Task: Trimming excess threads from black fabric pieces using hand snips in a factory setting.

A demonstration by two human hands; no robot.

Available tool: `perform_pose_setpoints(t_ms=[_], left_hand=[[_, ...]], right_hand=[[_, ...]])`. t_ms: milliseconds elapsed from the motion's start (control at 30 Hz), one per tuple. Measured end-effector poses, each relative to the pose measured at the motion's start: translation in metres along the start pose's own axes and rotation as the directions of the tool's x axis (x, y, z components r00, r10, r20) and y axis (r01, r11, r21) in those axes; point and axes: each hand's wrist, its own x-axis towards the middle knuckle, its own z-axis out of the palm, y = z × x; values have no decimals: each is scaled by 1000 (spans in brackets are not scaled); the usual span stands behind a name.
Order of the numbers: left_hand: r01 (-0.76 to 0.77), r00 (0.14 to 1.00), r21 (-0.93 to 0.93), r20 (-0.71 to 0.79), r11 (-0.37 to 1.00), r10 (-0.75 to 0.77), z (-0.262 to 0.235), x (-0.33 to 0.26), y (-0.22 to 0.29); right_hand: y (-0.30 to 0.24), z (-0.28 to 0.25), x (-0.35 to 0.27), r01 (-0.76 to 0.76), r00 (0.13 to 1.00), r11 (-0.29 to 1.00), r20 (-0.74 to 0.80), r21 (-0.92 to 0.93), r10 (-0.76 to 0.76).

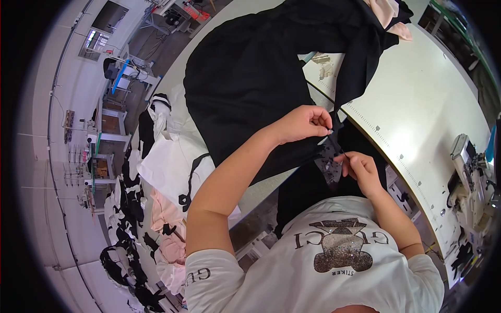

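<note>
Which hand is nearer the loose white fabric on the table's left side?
Left. The left hand is at the edge of the large black cloth, right of the white fabric; the right hand sits farther right.

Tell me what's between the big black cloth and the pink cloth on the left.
White cloth with a black strip on it, in the head view.

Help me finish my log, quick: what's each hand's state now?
Left hand: pinched closed at the black fabric; exactly what it holds is unclear.
Right hand: partly curled; whether it grips anything can't be told.
</note>
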Motion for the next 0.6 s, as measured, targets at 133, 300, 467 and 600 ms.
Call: perform_pose_setpoints(t_ms=[133,300,467,600], left_hand=[[-39,997,67,-58,997,42,1,-3,-5],[16,999,80,51,997,-20,6,-2,8],[48,998,112,46,993,-53,6,-8,12],[11,997,80,75,997,-17,4,-8,7]], right_hand=[[-11,7,11,-38,997,999,-63,-6,38],[-6,4,26,-75,988,997,-134,-11,72],[-12,4,37,-140,975,989,-167,52,147],[-17,5,49,-176,969,982,-162,62,184]])
